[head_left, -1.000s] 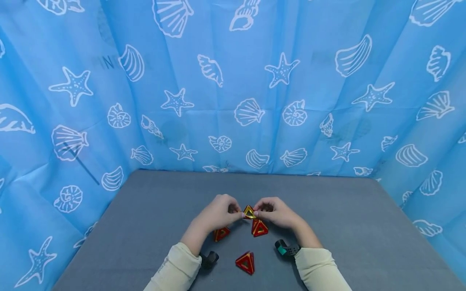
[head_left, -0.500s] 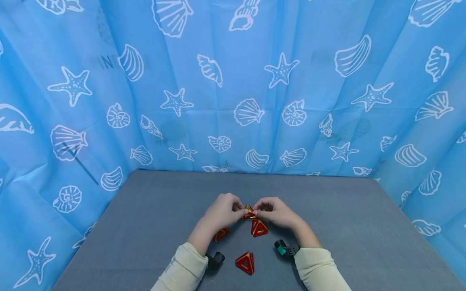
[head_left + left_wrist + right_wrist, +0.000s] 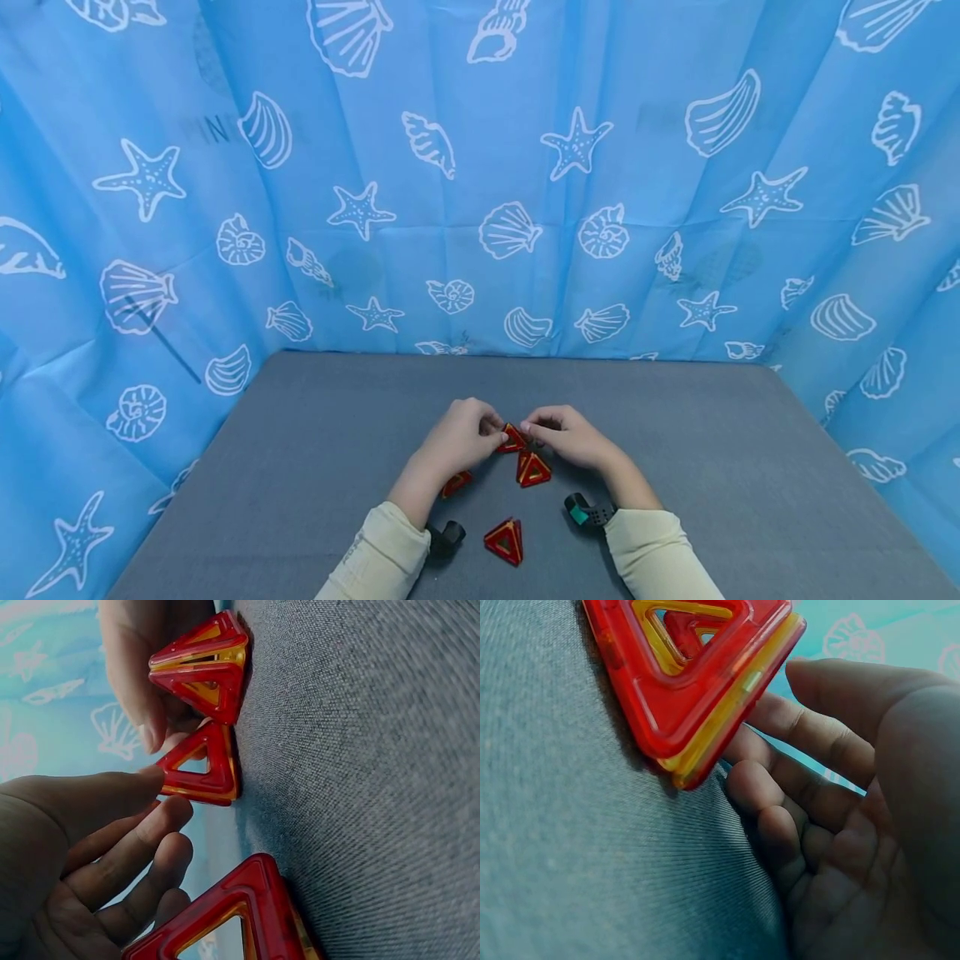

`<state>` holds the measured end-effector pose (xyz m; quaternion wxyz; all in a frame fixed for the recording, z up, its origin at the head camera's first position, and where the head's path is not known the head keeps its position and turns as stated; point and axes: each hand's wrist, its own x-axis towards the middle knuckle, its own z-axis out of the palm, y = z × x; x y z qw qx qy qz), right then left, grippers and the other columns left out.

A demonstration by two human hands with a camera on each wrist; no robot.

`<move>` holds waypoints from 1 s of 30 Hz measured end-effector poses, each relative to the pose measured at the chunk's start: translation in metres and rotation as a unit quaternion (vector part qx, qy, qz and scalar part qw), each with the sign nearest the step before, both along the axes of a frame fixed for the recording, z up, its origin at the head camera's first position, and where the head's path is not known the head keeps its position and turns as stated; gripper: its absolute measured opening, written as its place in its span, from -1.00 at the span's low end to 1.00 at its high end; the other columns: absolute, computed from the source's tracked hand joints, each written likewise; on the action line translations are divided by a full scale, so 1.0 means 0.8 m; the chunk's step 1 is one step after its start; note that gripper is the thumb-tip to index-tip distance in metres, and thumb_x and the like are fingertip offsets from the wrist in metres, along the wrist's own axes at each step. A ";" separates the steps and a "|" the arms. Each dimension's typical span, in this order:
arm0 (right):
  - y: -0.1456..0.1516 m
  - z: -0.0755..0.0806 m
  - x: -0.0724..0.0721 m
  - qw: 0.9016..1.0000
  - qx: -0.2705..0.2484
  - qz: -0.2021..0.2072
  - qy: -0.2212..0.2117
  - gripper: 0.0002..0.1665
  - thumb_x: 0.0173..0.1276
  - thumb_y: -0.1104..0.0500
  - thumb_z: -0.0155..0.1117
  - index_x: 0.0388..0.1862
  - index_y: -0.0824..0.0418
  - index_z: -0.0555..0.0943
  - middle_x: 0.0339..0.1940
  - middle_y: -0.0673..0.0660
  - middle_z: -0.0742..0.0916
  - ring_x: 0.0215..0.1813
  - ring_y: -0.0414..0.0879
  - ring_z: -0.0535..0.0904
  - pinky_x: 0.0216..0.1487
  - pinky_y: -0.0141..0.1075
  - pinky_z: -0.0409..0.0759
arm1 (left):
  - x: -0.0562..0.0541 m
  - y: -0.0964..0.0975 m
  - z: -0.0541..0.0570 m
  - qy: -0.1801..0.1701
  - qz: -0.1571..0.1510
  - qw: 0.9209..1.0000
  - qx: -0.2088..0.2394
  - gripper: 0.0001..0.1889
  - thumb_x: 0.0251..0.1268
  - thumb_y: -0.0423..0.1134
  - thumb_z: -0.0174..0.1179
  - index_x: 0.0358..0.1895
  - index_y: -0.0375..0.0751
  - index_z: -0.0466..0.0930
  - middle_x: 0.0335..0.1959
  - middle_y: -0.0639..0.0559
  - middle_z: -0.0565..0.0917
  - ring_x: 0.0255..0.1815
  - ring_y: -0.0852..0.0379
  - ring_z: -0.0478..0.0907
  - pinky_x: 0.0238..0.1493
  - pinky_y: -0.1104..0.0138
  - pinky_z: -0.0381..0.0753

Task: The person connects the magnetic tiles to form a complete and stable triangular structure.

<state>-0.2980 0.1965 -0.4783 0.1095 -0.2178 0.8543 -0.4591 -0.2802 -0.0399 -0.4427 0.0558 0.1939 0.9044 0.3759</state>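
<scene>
Several small pyramids of red and yellow triangular magnetic tiles stand on the grey table. My left hand (image 3: 463,435) pinches the farthest pyramid (image 3: 512,439) near its tip; in the left wrist view the thumb lies against that pyramid's upper corner (image 3: 196,781). My right hand (image 3: 573,437) is beside it on the right, thumb and fingers apart. A second pyramid (image 3: 534,472) stands just in front of the right hand and hides some fingertips in the right wrist view. Partly behind my left wrist is another pyramid (image 3: 456,482).
One more pyramid (image 3: 505,542) stands nearer to me, between the forearms. Each wrist wears a black camera mount, the right one (image 3: 588,512) with a green patch. A blue curtain (image 3: 480,183) with white shells and starfish hangs behind the grey tabletop (image 3: 360,400).
The farthest pyramid has turned from a yellow face to a red one. My left hand shifted slightly right onto it, and my right fingers drew slightly away. The other pyramids stayed put.
</scene>
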 end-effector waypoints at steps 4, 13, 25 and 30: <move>0.000 0.000 0.002 1.000 -0.003 0.004 -0.005 -0.75 0.64 0.04 0.24 -0.05 0.15 0.77 -0.17 0.12 0.79 -0.21 -0.09 0.60 -0.21 -0.28 0.59 | 0.000 -0.002 -0.001 -0.003 -0.003 1.000 0.001 -0.87 0.46 -0.25 0.37 -0.07 -0.20 0.81 -0.26 0.06 0.77 -0.28 0.21 0.65 -0.19 0.23 0.70; 0.002 0.001 0.004 1.000 -0.014 0.012 0.002 -0.81 0.58 0.16 0.31 -0.03 0.24 0.76 -0.20 0.17 0.77 -0.28 -0.12 0.56 -0.26 -0.31 0.57 | 0.002 -0.001 -0.003 -0.005 -0.004 1.000 -0.002 -0.91 0.43 -0.26 0.40 -0.13 -0.19 0.79 -0.31 0.09 0.74 -0.33 0.21 0.62 -0.24 0.25 0.67; -0.001 0.001 0.004 1.000 -0.014 0.016 0.006 -0.81 0.59 0.12 0.32 -0.05 0.20 0.77 -0.17 0.14 0.79 -0.25 -0.13 0.59 -0.21 -0.30 0.60 | 0.003 -0.001 -0.006 0.002 0.004 1.000 -0.014 -0.95 0.44 -0.27 0.39 -0.20 -0.16 0.76 -0.33 0.10 0.71 -0.37 0.20 0.58 -0.29 0.29 0.63; 0.000 0.011 0.004 1.000 0.011 -0.001 0.027 -0.81 0.61 0.11 0.28 -0.08 0.18 0.76 -0.16 0.12 0.79 -0.22 -0.11 0.63 -0.19 -0.28 0.62 | 0.000 -0.010 0.000 0.000 -0.013 1.000 -0.010 -0.91 0.47 -0.18 0.38 -0.18 -0.10 0.78 -0.31 0.12 0.72 -0.33 0.22 0.60 -0.26 0.28 0.64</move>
